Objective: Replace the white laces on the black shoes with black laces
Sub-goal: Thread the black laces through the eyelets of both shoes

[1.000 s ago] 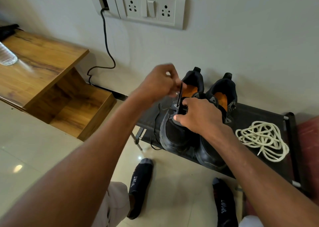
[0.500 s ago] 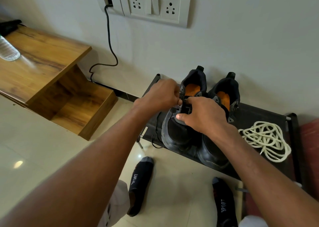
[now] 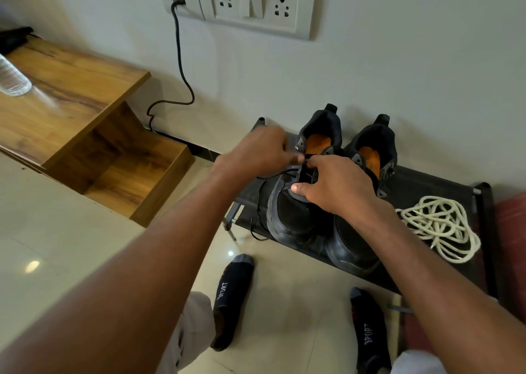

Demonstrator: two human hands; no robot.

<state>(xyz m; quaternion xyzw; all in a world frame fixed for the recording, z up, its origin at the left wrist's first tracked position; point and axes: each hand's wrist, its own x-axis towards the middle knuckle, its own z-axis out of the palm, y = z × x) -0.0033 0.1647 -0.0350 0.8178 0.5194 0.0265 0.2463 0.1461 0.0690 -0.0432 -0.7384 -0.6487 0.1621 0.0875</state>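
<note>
Two black shoes with orange insoles stand side by side on a low black rack (image 3: 427, 186). My left hand (image 3: 256, 153) pinches a black lace (image 3: 257, 225) at the upper eyelets of the left shoe (image 3: 293, 217). My right hand (image 3: 333, 186) lies over that shoe's tongue, thumb on the eyelet edge, fingertips pinching the lace near the top. The lace's loose end hangs off the rack's left front. The right shoe (image 3: 367, 146) is partly hidden by my right forearm. A heap of white laces (image 3: 438, 225) lies on the rack to the right.
A wooden side table (image 3: 65, 95) with an open shelf stands at left, a clear plastic bottle (image 3: 12, 80) on it. A black cable (image 3: 179, 69) drops from the wall socket plate (image 3: 253, 2). My two feet in dark socks rest on the tiled floor (image 3: 57, 231) below the rack.
My left hand has come down from above the shoe to its top eyelets, drawing the black lace with it. My right hand stays on the left shoe.
</note>
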